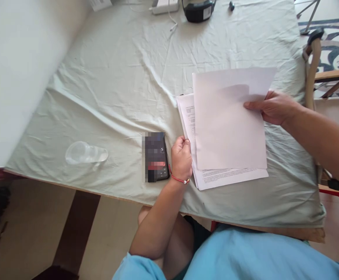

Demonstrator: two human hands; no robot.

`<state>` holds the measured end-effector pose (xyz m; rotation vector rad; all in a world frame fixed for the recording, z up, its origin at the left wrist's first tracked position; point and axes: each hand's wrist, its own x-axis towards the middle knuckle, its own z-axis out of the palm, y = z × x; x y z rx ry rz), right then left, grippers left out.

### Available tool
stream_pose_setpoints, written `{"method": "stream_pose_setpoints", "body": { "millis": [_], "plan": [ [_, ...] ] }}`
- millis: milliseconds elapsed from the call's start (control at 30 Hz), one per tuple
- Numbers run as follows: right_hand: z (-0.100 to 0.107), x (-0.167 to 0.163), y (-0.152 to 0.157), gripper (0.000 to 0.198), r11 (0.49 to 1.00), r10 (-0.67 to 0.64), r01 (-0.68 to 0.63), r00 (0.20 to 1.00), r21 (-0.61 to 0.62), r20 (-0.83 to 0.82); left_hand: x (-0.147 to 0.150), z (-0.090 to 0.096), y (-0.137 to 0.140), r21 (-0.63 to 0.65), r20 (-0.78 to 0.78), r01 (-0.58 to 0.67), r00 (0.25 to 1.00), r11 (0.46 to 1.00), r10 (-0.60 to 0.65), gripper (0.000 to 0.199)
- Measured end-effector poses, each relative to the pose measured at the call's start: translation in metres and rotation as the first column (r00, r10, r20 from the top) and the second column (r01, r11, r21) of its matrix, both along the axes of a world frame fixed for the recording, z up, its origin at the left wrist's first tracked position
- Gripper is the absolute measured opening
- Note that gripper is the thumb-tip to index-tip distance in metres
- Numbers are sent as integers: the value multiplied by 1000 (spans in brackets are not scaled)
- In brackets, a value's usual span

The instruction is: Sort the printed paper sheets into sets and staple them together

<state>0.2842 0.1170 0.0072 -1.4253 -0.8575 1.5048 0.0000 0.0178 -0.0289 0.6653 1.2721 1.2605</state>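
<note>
A blank white sheet of paper lies tilted over a stack of printed papers, hiding most of the print. My right hand grips this sheet at its right edge, thumb on top and fingers underneath. At the left edge of the stack, my left hand is closed with curled fingers, holding the papers' side; a red string bracelet circles its wrist. Just left of that hand is a dark smartphone, its screen partly pixelated.
A clear plastic cup lies on its side on the pale green tablecloth. Along the far edge are a white power strip with a cable, a black headband-like device and a small black object. A wooden-armed chair stands at right.
</note>
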Motion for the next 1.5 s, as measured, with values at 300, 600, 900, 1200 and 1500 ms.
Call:
{"method": "stream_pose_setpoints", "body": {
  "millis": [300,600,900,1200,1500],
  "plan": [
    [2,-6,-4,30,1000,-17,18,1000,25,-1,1,4,1,-23,75,-48,996,999,50,12],
    [1,-8,-4,28,999,-49,49,999,0,-4,0,9,0,-9,107,-50,993,999,51,22],
    [-8,1,1,33,998,52,-54,997,41,52,-3,-6,0,0,-15,-36,999,999,36,12],
    [3,16,11,20,980,-177,152,960,130,217,-5,-5,2,6,51,-35,998,999,35,5],
    [26,16,6,20,972,-235,235,939,30,251,-5,-2,1,12,54,-16,998,1000,15,5]
  ]
}}
